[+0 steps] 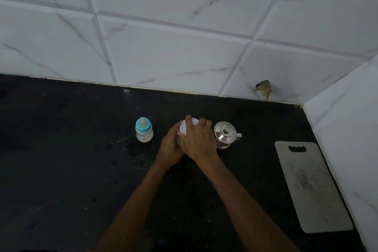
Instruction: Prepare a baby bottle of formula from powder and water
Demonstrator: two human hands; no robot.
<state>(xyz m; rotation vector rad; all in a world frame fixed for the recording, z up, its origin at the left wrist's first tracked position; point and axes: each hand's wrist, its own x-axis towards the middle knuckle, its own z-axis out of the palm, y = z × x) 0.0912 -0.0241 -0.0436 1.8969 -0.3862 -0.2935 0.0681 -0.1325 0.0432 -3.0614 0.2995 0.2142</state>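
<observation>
Countertop [61, 170]: both hands clasp the white-lidded tin [188, 127].

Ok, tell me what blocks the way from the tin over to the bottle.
Nothing visible. Bare counter lies between the tin, held by the left hand and right hand, and the capped bottle. The kettle stands on the other side.

Head-height view — steeply down onto countertop [61, 170]

Dim, soft, wide-angle edge distortion
</observation>
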